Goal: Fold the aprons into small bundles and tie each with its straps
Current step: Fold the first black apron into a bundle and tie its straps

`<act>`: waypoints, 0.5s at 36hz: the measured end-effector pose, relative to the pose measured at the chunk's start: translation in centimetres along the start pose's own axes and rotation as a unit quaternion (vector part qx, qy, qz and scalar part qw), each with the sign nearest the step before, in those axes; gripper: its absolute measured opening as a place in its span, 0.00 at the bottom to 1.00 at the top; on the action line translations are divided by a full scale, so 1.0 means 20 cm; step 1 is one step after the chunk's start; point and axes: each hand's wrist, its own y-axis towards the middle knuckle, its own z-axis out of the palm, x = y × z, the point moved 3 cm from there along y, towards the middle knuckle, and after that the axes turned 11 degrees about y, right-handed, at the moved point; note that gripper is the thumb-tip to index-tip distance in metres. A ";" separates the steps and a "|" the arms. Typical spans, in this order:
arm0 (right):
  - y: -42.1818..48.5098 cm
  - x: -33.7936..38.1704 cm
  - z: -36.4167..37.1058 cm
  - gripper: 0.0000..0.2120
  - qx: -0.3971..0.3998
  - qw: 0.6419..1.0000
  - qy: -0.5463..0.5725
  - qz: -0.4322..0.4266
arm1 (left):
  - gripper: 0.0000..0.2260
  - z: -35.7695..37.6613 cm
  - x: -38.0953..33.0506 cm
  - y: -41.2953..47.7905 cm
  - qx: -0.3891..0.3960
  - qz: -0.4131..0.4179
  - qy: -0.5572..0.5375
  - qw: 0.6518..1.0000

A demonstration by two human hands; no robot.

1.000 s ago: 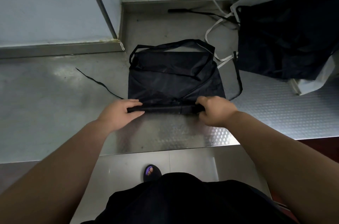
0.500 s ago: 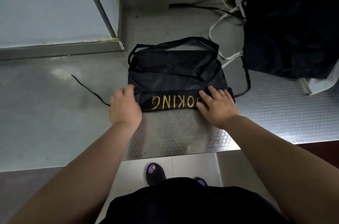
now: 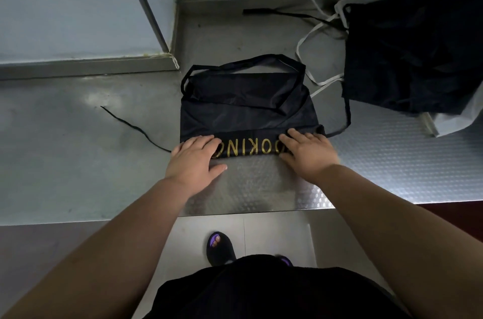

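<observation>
**Q:** Where does the apron lie, and how do the hands meet it?

**A:** Black apron, flat on the steel counter, centre of view; its near edge is turned over into a narrow band with gold lettering uppermost. Left hand on the band's left end; right hand on its right end; fingers of both straight and spread, palms down, pressing only and gripping nothing.

**Q:** Why so placed?

**A:** By judgement: a hand at each end holds the fold level across its width and flattens the crease, so a further turn toward the far edge would run even. One thin strap trails left and another loops right, apparently left free for the final tie; the neck loop lies at the far edge.

**Q:** What cannot be made out?

**A:** The lettering reads upside down and both hands cover its ends; only the middle letters show. The number of layers in the band is hidden. The dark heap at far right, with white straps beside it, is cut off by the frame; how many aprons it holds cannot be told.
</observation>
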 end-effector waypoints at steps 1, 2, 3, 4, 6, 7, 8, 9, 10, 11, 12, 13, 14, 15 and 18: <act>0.02 0.01 -0.02 0.20 -0.021 1.000 -0.011 -0.016 | 0.30 -0.01 0.00 0.00 -0.001 -0.004 0.000 1.000; 0.03 0.03 -0.05 0.16 -0.045 0.998 -0.023 -0.037 | 0.30 -0.03 -0.01 0.00 -0.002 -0.006 0.003 1.000; 0.04 0.05 -0.07 0.14 -0.057 0.997 -0.033 -0.052 | 0.31 -0.03 -0.01 -0.01 -0.001 -0.009 0.007 1.000; 0.03 0.07 -0.07 0.13 -0.056 0.996 -0.037 -0.059 | 0.31 -0.03 -0.01 -0.03 0.001 -0.011 0.015 1.000; 0.00 0.09 -0.04 0.10 -0.050 0.995 -0.042 -0.076 | 0.30 -0.02 -0.01 -0.07 -0.005 -0.022 0.029 0.999; -0.03 0.09 -0.03 0.08 -0.051 0.994 -0.044 -0.089 | 0.29 -0.02 -0.02 -0.09 -0.014 -0.026 0.033 0.999; -0.05 0.09 -0.02 0.08 -0.051 0.993 -0.038 -0.101 | 0.26 -0.01 -0.02 -0.11 -0.021 -0.027 0.034 0.999; -0.09 0.09 -0.02 0.09 -0.054 0.993 -0.021 -0.107 | 0.22 -0.01 -0.02 -0.13 -0.030 -0.024 0.028 0.999; -0.11 0.08 -0.02 0.10 -0.052 0.993 0.000 -0.106 | 0.18 0.00 -0.02 -0.14 -0.037 -0.022 0.012 0.999; -0.15 0.07 -0.02 0.11 -0.045 0.994 0.022 -0.101 | 0.15 0.00 -0.03 -0.17 -0.038 -0.021 -0.015 0.999; -0.17 0.06 -0.03 0.12 -0.032 0.994 0.045 -0.091 | 0.12 0.00 -0.02 -0.18 -0.027 -0.018 -0.047 0.998; -0.18 0.05 -0.03 0.12 -0.011 0.994 0.070 -0.080 | 0.09 -0.01 0.00 -0.19 -0.006 -0.013 -0.080 0.997; -0.20 0.03 -0.04 0.12 0.015 0.993 0.089 -0.070 | 0.07 -0.02 0.01 -0.20 0.027 -0.008 -0.110 0.994; -0.21 0.02 -0.05 0.13 0.038 0.992 0.101 -0.065 | 0.06 -0.03 0.01 -0.21 0.069 -0.002 -0.134 0.989; -0.23 -0.01 -0.05 0.13 0.059 0.992 0.090 -0.064 | 0.10 -0.03 0.02 -0.25 0.147 -0.008 -0.151 0.977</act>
